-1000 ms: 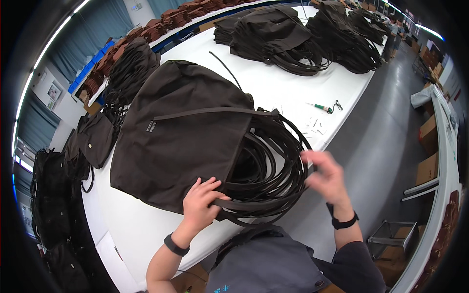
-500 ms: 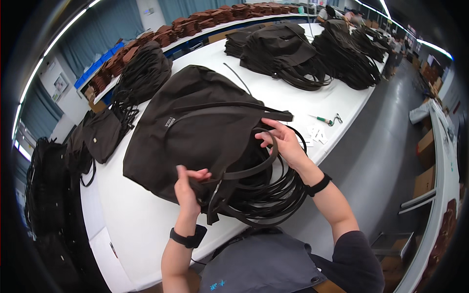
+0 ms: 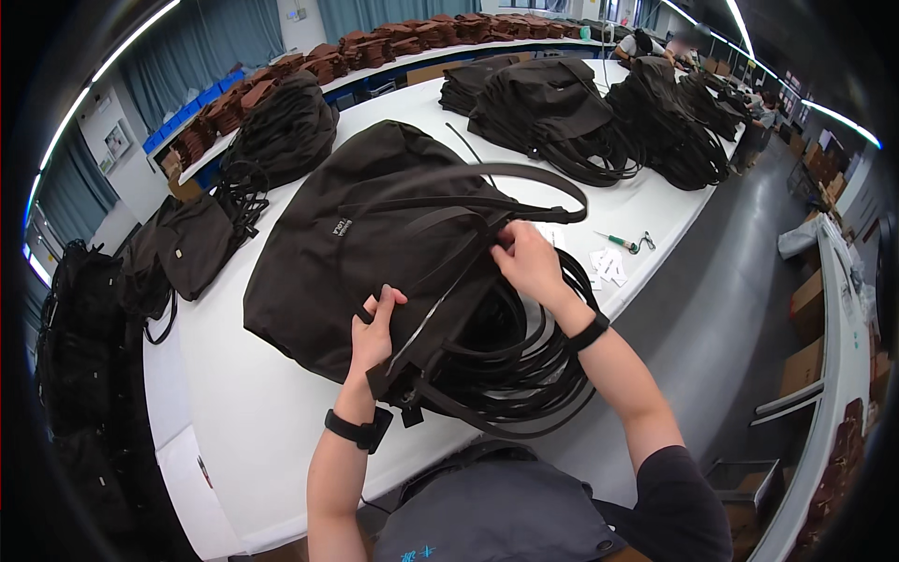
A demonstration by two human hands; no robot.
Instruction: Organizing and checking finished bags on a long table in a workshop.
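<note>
"Where's the dark bag (image 3: 346, 267)?"
"On the white table (image 3: 245, 421), mostly left of the hands; left hand (image 3: 375, 330) by its near end, grip unclear; open edge (image 3: 430, 317) slanting away rightward;"
"And the right hand (image 3: 527, 264)?"
"Nearer that edge's far end; fingers pinching it."

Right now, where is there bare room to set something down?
The white table is bare left of your left forearm, bordered by dark bags. A smaller patch separates the far bags from the green-handled tool. Dark bags and looped straps crowd your left hand and right hand.
</note>
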